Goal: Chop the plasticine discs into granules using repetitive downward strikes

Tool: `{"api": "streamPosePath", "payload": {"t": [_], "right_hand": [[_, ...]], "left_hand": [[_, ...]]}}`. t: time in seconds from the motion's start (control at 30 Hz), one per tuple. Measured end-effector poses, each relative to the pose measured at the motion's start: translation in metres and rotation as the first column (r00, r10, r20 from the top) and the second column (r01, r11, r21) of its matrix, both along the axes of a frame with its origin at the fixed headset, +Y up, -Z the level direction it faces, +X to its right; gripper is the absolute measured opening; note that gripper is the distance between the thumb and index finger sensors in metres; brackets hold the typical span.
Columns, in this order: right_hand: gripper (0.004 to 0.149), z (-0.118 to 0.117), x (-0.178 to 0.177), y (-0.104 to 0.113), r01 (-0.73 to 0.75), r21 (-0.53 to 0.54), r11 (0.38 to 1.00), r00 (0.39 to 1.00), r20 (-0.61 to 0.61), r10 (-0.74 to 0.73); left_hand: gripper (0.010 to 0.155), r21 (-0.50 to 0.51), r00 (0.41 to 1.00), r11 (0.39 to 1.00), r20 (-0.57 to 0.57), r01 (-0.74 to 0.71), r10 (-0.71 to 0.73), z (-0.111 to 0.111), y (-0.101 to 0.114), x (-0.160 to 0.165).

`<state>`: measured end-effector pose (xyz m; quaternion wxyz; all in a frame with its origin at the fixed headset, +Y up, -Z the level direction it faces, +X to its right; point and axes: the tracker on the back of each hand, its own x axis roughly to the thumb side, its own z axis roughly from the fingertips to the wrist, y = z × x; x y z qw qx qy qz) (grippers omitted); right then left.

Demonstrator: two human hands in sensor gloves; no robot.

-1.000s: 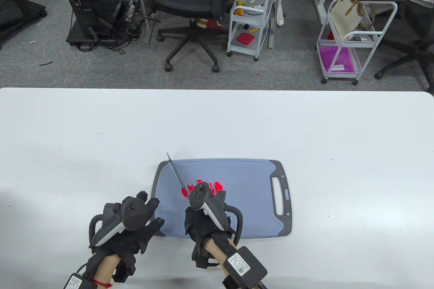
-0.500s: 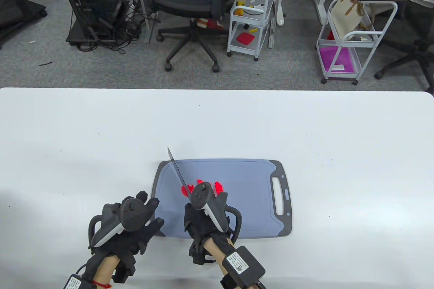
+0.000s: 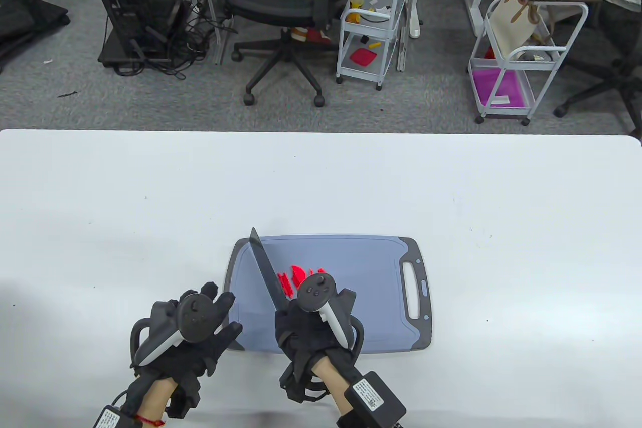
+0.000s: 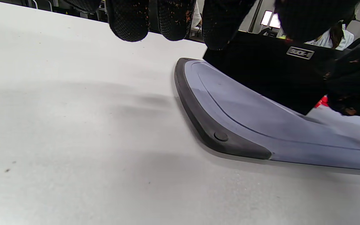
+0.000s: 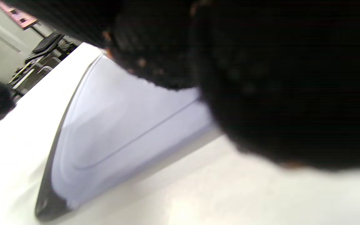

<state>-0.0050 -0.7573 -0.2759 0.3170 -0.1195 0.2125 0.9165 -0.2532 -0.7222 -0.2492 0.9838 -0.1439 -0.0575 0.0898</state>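
Chopping in progress: right hand is gripping the knife, blade lying beside red plasticine pieces mid-board. Left hand is resting spread at the board's near-left corner. Next strike needs lifting, then landing on the larger pieces.

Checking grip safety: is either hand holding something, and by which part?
The right hand holds the knife by its handle, which the hand hides. The left hand holds nothing; it rests at the cutting board's corner.

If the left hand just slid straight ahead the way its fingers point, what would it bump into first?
Probably the knife blade above the cutting board: the left hand already rests at the board's corner, though depth is unclear.
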Motion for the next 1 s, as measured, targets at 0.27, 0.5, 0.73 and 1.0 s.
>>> {"api": "streamPosePath", "payload": {"t": [0.27,0.5,0.73,1.0], "right_hand": [[0.05,-0.003,0.042,0.002,0.102,-0.042,0.994,0.99,0.107,-0.097],[0.047,-0.018,0.054,0.045,0.239,0.118,0.964,0.971,-0.007,-0.24],[0.044,-0.045,0.06,0.069,-0.143,0.305,0.941,0.931,-0.282,0.232],[0.049,-0.088,0.087,0.049,-0.179,0.437,0.881,0.887,-0.315,0.336]], "left_hand": [[0.072,0.002,1.0,1.0,0.025,0.01,-0.01,0.001,0.001,0.007],[0.072,0.013,1.0,1.0,0.011,-0.005,0.005,-0.001,0.004,0.0],[0.072,0.03,1.0,1.0,0.022,0.002,-0.003,0.001,0.006,0.0],[0.072,0.015,1.0,1.0,0.021,0.008,-0.008,0.002,0.002,0.002]]}}
